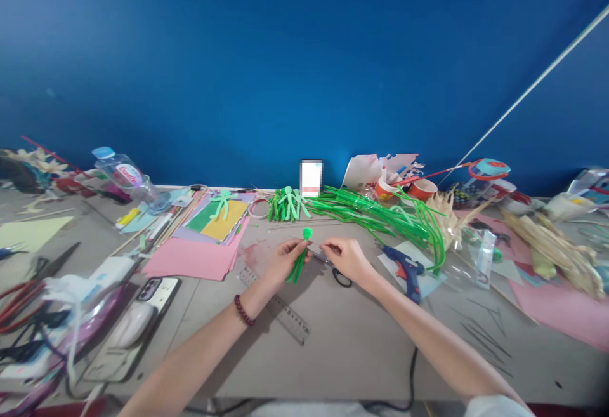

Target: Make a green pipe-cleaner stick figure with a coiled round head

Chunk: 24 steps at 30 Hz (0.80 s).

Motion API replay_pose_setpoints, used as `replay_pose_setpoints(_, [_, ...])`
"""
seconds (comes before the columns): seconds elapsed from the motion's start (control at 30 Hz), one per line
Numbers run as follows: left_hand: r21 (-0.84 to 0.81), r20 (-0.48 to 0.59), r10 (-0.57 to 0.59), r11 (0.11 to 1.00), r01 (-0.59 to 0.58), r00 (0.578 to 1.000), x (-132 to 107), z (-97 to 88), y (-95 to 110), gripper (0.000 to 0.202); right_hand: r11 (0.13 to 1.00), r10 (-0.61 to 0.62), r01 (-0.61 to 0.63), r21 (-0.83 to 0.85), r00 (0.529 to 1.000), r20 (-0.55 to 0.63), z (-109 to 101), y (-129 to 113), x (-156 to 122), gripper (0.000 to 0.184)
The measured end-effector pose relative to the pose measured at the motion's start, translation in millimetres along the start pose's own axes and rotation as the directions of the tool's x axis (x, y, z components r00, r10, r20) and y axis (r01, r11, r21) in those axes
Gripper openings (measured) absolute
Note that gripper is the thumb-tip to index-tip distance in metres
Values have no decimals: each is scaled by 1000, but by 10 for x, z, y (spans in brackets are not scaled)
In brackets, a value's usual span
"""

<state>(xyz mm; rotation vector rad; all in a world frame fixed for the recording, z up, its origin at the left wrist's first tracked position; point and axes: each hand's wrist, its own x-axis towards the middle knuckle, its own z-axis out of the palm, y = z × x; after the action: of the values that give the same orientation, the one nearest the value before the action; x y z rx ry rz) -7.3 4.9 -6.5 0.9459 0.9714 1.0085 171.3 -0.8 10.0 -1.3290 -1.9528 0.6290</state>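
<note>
My left hand [285,258] is closed around a bundle of bright green pipe cleaners [297,266], whose top is coiled into a round knob and whose loose ends hang down. To its right, my right hand [349,257] pinches at a thin strand beside the bundle, too small to make out. Under the right hand lies a pair of scissors [342,277] with dark handles, its blades partly hidden. A clear ruler [288,317] rests on the table below my left wrist.
Finished-looking green pipe-cleaner figures [289,204] stand by a phone-like screen [311,178]. Long green pipe cleaners [380,214] spread rightward. A blue glue gun [404,271] lies on paper at right. Pink paper [190,259], a smartphone [164,290] and a bottle [121,172] are at left.
</note>
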Motion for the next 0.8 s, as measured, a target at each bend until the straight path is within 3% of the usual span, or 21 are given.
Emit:
replay_pose_setpoints(0.17, [49, -48, 26, 999, -23, 999, 2, -6, -27, 29, 1000, -14, 14, -11, 1000, 5, 35, 23, -5, 24])
replay_pose_setpoints(0.4, [99, -38, 40, 994, -36, 998, 0, 14, -30, 31, 1000, -10, 10, -10, 1000, 23, 37, -8, 0, 24])
replay_pose_setpoints(0.8, [43, -46, 37, 998, -35, 998, -6, 31, -97, 33, 1000, 13, -12, -19, 999, 36, 69, -5, -5, 21])
